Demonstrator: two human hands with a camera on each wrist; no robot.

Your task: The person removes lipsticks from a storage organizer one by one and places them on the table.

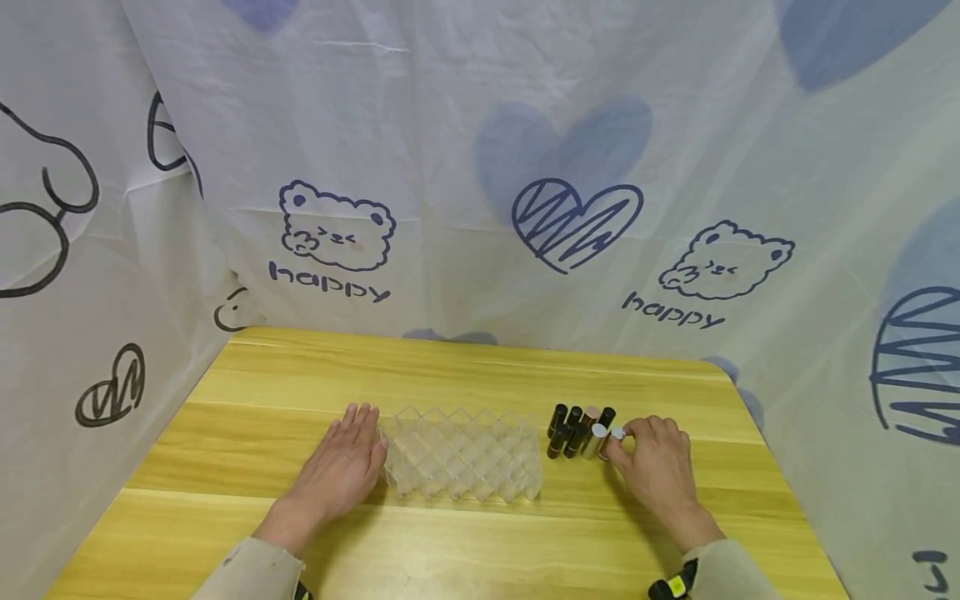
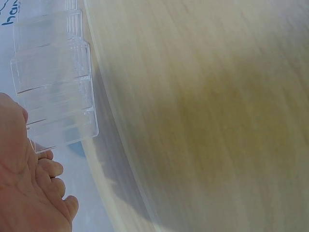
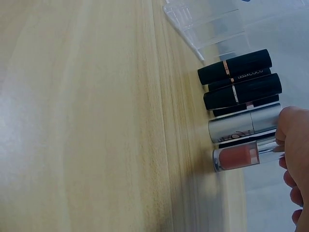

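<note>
A clear plastic organizer (image 1: 461, 458) with diamond-shaped compartments stands on the table. My left hand (image 1: 345, 458) lies at its left end, fingers straight and thumb close against the side. The left wrist view shows the organizer's stepped end wall (image 2: 53, 70) above the hand (image 2: 24, 183). To the organizer's right, my right hand (image 1: 660, 462) pinches a lip gloss tube (image 3: 236, 156) by its silver cap. The tube is upright, with a peach-pink body. Beside it stand a silver lipstick (image 3: 231, 128) and several black lipsticks (image 3: 236, 66) in a tight group; those behind are partly hidden.
The wood-grain table (image 1: 465, 550) has rounded far corners. A white curtain (image 1: 450, 167) printed with bears and hearts hangs behind it and along both sides.
</note>
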